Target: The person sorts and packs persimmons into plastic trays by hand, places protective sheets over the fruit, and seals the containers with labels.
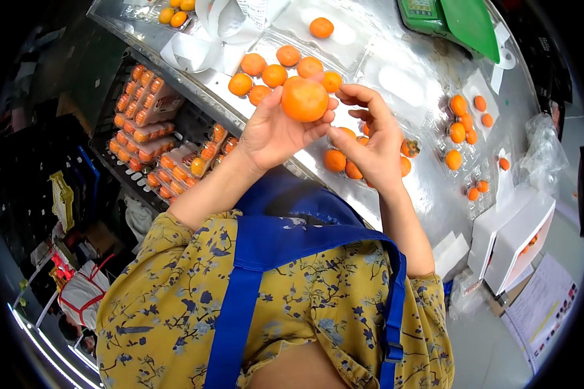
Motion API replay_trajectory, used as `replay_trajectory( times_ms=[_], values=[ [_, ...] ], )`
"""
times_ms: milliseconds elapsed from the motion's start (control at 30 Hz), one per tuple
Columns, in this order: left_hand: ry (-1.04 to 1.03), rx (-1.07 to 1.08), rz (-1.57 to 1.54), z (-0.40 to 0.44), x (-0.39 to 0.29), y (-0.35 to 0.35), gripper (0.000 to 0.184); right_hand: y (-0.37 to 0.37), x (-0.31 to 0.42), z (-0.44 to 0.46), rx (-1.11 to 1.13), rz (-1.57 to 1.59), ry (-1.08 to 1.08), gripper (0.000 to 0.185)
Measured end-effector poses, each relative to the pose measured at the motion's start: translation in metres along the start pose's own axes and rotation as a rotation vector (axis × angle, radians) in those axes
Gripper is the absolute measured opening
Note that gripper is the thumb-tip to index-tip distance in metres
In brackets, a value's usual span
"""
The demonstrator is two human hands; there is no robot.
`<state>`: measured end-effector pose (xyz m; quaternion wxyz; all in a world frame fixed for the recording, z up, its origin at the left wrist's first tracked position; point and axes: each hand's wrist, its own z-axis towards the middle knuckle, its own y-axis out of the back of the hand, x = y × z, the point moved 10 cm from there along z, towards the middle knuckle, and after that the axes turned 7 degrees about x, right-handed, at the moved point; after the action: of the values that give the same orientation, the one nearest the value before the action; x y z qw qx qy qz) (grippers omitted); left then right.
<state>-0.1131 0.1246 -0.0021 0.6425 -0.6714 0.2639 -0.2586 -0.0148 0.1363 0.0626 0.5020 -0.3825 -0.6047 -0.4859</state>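
Observation:
A large mandarin (305,100) rests in my left hand (280,129), its fingers curled beneath and behind it. Close by on the right, my right hand (374,139) has its thumb and fingers apart, and I see nothing between them. Beyond my hands, several mandarins (274,76) sit in a clear plastic tray on the metal table (428,194). Another group of mandarins (335,160) lies on the table under and beside my right hand, which partly hides them. One mandarin (321,27) sits farther back in another clear tray.
A green scale (448,23) stands at the back. Packed fruit boxes (150,107) fill a black crate at the left. Trays with small orange fruit (457,133), a plastic bag (542,152) and a white box (512,240) are at the right. White label strips (191,52) lie at the back left.

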Motion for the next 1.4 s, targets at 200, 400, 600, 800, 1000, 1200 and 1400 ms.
replay_trajectory(
  times_ms=[200,400,600,800,1000,1200,1400],
  values=[
    [0.027,0.010,-0.039,0.003,0.003,0.003,0.059,-0.019,0.030,0.016,-0.023,-0.303,0.241,0.056],
    [0.049,-0.081,0.042,0.003,0.002,0.020,0.056,-0.026,0.019,0.026,0.000,-0.329,0.173,0.053],
    [-0.127,-0.456,1.354,-0.003,-0.099,0.045,0.053,-0.009,-0.018,0.022,-0.045,-0.271,0.040,0.047],
    [-0.200,-0.301,2.439,0.041,-0.140,0.035,0.043,0.007,-0.074,0.012,-0.088,-0.117,-0.129,0.048],
    [0.023,-0.272,2.578,0.066,-0.133,0.059,0.046,0.018,-0.082,0.016,-0.093,-0.125,-0.111,0.048],
    [0.169,-0.172,2.630,0.074,-0.129,0.066,0.045,0.017,-0.086,0.018,-0.078,-0.112,-0.136,0.048],
    [0.312,-0.104,2.651,0.082,-0.128,0.068,0.040,0.015,-0.090,0.019,-0.077,-0.070,-0.140,0.047]
  ],
)
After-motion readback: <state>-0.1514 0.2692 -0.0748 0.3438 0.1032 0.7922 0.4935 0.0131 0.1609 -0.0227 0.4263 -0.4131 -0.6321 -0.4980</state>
